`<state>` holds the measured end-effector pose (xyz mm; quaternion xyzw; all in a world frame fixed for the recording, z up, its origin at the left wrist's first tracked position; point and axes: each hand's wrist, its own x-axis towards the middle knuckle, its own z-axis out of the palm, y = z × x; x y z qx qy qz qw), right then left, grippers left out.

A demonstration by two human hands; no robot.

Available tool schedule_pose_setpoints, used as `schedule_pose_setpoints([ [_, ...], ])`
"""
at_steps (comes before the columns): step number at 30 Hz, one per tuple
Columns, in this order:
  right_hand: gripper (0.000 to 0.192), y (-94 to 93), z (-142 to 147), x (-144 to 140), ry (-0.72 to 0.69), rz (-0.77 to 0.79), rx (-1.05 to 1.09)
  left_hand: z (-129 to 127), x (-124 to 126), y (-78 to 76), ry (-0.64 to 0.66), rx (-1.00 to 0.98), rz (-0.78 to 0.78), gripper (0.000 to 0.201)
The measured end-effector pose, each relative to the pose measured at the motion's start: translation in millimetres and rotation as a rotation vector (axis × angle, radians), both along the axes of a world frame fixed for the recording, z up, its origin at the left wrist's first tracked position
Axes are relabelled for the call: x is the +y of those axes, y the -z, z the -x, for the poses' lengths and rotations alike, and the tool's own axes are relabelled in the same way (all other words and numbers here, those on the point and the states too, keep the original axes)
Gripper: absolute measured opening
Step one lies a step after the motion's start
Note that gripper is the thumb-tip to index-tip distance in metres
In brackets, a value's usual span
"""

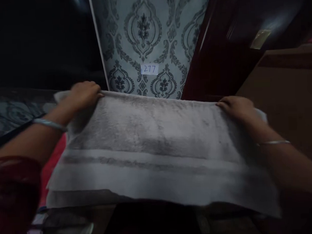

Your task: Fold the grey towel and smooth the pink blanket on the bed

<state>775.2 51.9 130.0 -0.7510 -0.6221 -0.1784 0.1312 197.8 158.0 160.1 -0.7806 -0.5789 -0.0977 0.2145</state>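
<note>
A whitish-grey towel [156, 134] hangs stretched out between my two hands, with a plain band across its lower part. My left hand [86, 92] is closed over its upper left edge. At the upper right edge, my right hand [237, 108] grips it with the fingers curled over. The top edge runs taut between the hands, while the lower edge hangs loose and shows a second layer below it. What lies behind the towel is hidden.
Ahead stands a wall with patterned wallpaper [143, 34] and a paper label [149, 69] reading 277. A dark glossy panel [39, 39] is at the left. On the right are a dark red door [219, 35] and a cardboard box [286, 90]. Something pink-red [53, 163] shows behind the towel.
</note>
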Motion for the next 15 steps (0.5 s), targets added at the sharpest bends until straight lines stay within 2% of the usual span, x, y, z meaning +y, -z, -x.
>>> schedule_pose_setpoints([
  [2, 0.034, 38.4, 9, 33, 0.015, 0.075, 0.014, -13, 24, 37.8, -0.03, 0.06, 0.1, 0.041],
  [4, 0.039, 87.9, 15, 46, -0.003, 0.136, 0.04, -13, 37, 81.9, -0.071, 0.094, 0.256, 0.042],
  [7, 0.045, 171.3, 11, 31, -0.097, 0.205, 0.08, 9, 32, 148.8, -0.048, 0.09, 0.398, 0.047],
  [9, 0.05, 219.9, -5, 7, -0.103, 0.175, 0.112, 32, 18, 184.3, -0.029, -0.027, 0.4, 0.055],
  [10, 0.053, 238.8, -15, -5, -0.108, 0.137, 0.128, 45, 10, 197.1, -0.023, -0.104, 0.387, 0.058],
  [12, 0.058, 263.4, -38, -28, -0.111, 0.089, 0.161, 67, -5, 211.1, -0.043, -0.245, 0.369, 0.064],
  [15, 0.063, 271.0, -67, -49, -0.027, 0.118, 0.235, 85, -17, 207.8, -0.158, -0.365, 0.421, 0.07],
])
